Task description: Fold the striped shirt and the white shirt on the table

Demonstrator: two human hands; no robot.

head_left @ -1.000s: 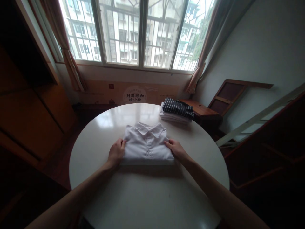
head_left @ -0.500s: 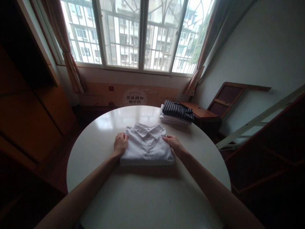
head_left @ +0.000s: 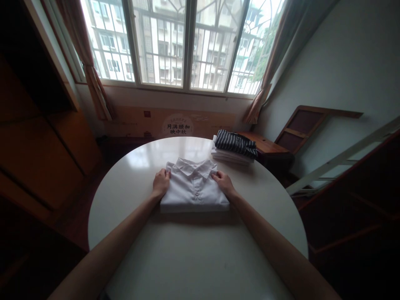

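A white collared shirt (head_left: 194,189) lies folded into a neat rectangle on the round white table (head_left: 187,258), its collar away from me and its buttons facing up. At its left edge, my left hand (head_left: 161,182) is closed on the fabric, fingers curled over the side. My right hand (head_left: 224,182) pinches the opposite edge just below the collar, thumb on top. The fingers under the cloth are hidden on both sides.
A stack of folded clothes, with a black striped garment (head_left: 236,142) on white ones, sits at the table's back right. Behind it stands a wooden desk (head_left: 264,143). A pale ladder rail (head_left: 331,166) slopes at the right, and windows (head_left: 184,46) face me.
Both hands have closed more firmly on the shirt's sides, the right one shifting slightly inward. The view has tilted a little; the shirt stays on the table.
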